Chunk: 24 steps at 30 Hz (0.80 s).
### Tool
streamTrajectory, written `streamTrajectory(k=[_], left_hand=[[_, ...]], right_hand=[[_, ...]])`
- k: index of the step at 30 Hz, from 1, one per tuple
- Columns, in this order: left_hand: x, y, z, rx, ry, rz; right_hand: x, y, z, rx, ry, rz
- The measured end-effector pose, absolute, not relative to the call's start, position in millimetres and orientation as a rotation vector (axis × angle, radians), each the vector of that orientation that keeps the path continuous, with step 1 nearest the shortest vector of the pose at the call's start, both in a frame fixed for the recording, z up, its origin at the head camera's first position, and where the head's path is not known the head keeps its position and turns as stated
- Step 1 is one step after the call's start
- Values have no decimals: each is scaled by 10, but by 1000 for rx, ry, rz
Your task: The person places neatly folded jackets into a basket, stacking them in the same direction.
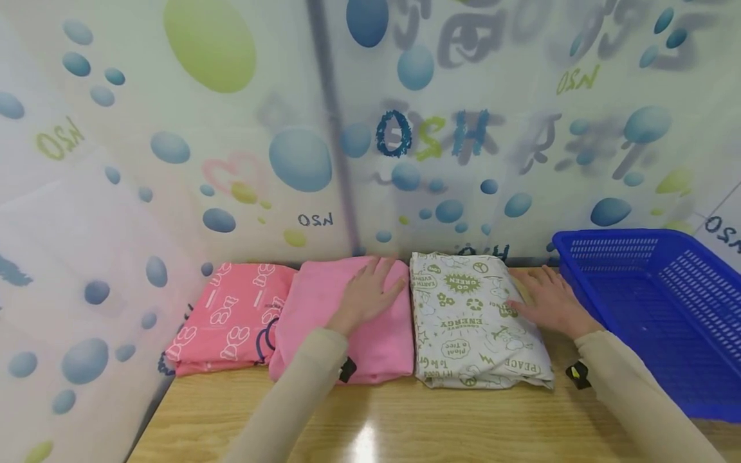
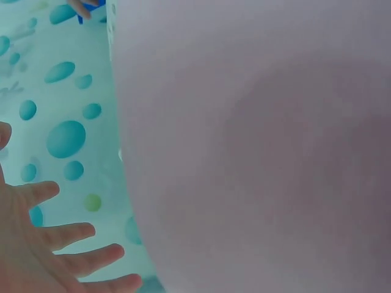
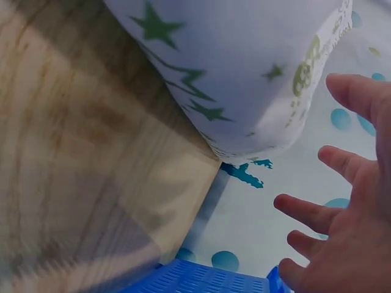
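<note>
Three folded cloth bundles lie side by side on a wooden table. My left hand, fingers spread and straight, is over the plain pink folded cloth in the middle; in the left wrist view its pale surface fills most of the picture. My right hand is held with spread fingers at the right edge of the white folded cloth, which carries green printed words and drawings. Further left lies a coral-pink folded cloth with white line figures and a dark blue cord. Neither hand grips anything.
A blue plastic basket with slotted walls stands at the right, close beside my right hand. Behind the table hangs a white sheet printed with blue and green dots, which also covers the left side.
</note>
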<state>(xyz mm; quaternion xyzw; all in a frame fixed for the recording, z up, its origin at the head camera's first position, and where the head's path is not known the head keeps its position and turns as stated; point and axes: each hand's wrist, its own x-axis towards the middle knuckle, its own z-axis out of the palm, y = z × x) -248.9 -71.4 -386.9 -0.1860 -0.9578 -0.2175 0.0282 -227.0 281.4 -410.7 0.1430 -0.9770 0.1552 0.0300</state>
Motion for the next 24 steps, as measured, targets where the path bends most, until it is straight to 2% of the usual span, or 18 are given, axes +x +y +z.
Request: streamTrajectory(k=[10,19,24], left_hand=[[-2389,-474,-3919,-633,-2916,-914],[-2280,-258,-4010,-684,-2924,-1072],[-2245,-181,-4161,-682,-2938,-1003]], right_hand=[[-2272,2807,-4319,438,-3046,484],[-2240,2849,-4446,516,-3044,765],[-2250,2861,-4499,495,-3035,911]])
